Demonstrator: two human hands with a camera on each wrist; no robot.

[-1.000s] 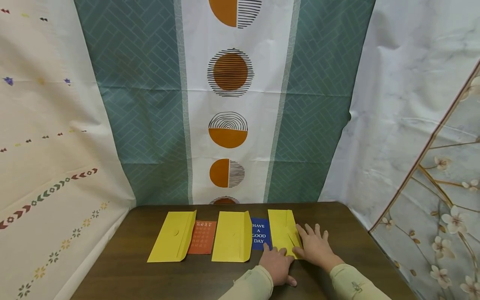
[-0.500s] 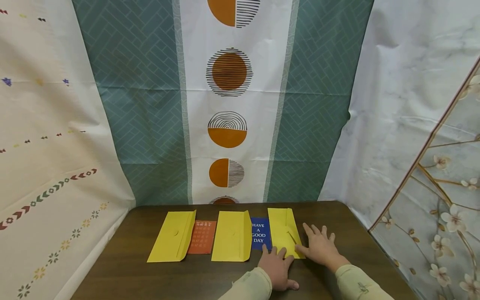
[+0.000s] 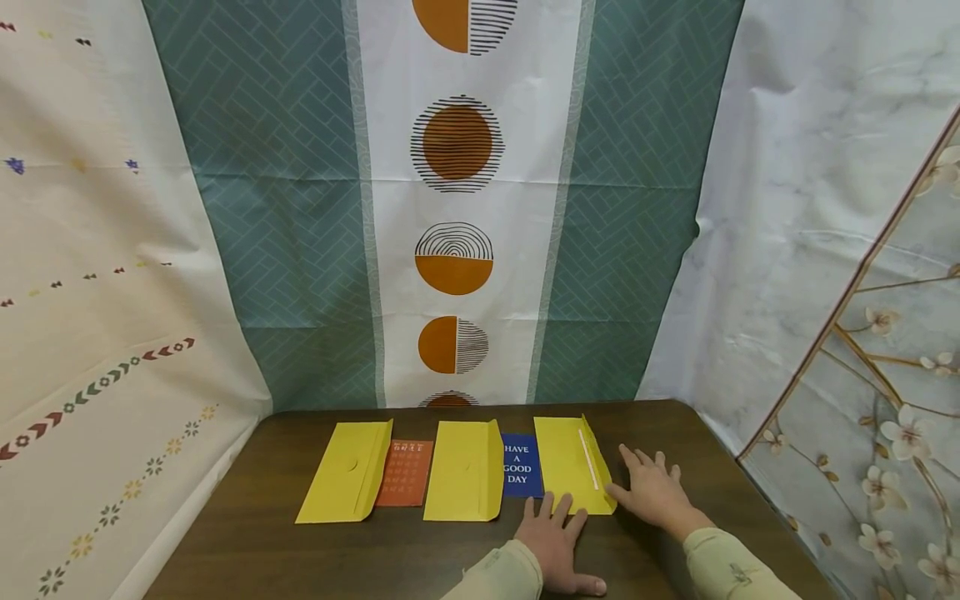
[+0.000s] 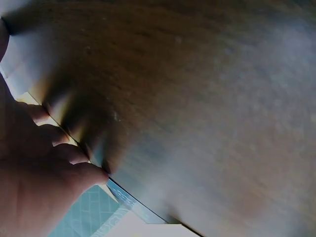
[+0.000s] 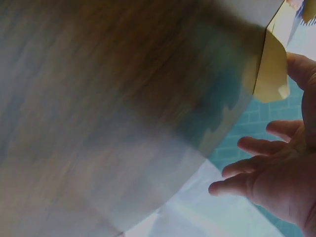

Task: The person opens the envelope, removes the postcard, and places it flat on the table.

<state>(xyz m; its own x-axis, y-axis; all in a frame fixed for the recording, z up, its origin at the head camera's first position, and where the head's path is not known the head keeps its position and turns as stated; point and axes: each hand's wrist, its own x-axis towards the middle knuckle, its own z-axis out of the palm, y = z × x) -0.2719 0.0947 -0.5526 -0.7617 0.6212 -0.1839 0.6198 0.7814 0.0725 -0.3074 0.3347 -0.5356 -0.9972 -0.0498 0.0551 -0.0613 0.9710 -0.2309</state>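
Where the right-hand envelope [image 3: 562,467] lies: on the brown table [image 3: 337,558], at the end of a row, just beside the blue card [image 3: 521,467]; the middle envelope [image 3: 459,471], red card [image 3: 405,475] and left envelope [image 3: 345,471] complete the line.
Flap [image 5: 271,74]: turned out along the envelope's right side, a white strip [image 3: 588,459] showing beside it; I can't tell whether that strip is glue tape or paper.
My right hand [image 3: 660,496]: fingers apart, gripping nothing, the thumb [image 5: 301,69] at the flap, seemingly touching it.
My left hand [image 3: 553,546]: fingers spread, tips at or just beside the envelope's near edge, gripping nothing; how hard they press I cannot tell.
Step in hand: folding the flap outward, I judge, and nearly done.
Next move: calls for light left fingertips against sliding, and a gentle release by the thumb, lest the flap spring over.
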